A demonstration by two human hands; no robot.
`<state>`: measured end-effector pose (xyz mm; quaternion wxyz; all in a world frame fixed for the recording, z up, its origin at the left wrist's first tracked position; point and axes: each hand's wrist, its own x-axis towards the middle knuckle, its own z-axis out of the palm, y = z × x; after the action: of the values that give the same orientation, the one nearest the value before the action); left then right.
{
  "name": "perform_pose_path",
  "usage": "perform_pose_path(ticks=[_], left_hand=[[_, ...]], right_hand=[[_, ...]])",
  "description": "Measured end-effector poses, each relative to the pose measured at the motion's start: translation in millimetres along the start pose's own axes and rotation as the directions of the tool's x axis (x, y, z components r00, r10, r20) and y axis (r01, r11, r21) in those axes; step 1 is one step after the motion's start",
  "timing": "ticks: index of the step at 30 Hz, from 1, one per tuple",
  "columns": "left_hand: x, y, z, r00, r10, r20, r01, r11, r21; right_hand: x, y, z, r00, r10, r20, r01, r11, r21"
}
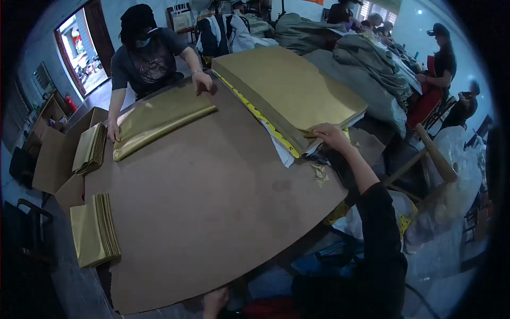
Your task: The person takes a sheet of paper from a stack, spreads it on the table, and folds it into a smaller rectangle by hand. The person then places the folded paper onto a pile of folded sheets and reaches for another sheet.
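Note:
My right hand (pixel 329 136) is at the near corner of a thick stack of large golden-brown sheets (pixel 292 85), its fingers pinched on the corner of the top sheet. A yellow printed strip (pixel 255 110) runs along the stack's left side. Low in the view, my left hand (pixel 215 299) is at the table's near edge, partly cut off by it, and its fingers are too hidden to read. Small torn scraps (pixel 320 174) lie below the stack's corner.
Across the brown-topped table (pixel 212 191), a co-worker's hands rest on a folded gold sheet (pixel 164 125). Folded bundles (pixel 95 228) (pixel 90 149) lie at the left, by an open carton (pixel 56 159). Fabric heaps (pixel 366 64) and plastic-wrapped goods (pixel 446 196) stand right.

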<state>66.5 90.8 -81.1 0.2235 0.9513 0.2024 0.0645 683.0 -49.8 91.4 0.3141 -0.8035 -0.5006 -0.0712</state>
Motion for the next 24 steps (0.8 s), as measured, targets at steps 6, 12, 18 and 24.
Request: perform_pose_path(ticks=[6,12,18,24], left_hand=[[6.6,-1.0,-1.7,0.995,0.087,-0.043,-0.082,0.990,0.116],[4.5,3.4,-2.4,0.991,-0.084,0.102,0.081,0.996,0.028],[2.7,0.2,2.3,1.000,-0.020,0.002,0.020,1.000,0.008],[-1.0,-6.6,5.8,1.000,0.021,-0.014,-0.021,0.999,0.035]], right_hand=[[8.9,-5.3,-7.1,0.990,0.126,0.059,-0.126,0.992,0.009],[25.2,-0.6,-20.8,0.918,0.272,0.288,-0.299,0.953,0.054],[26.0,0.3,-20.5,0.891,0.332,0.310,-0.397,0.900,0.178],[22.1,10.3,-5.1,0.923,0.335,0.186,-0.364,0.919,0.149]])
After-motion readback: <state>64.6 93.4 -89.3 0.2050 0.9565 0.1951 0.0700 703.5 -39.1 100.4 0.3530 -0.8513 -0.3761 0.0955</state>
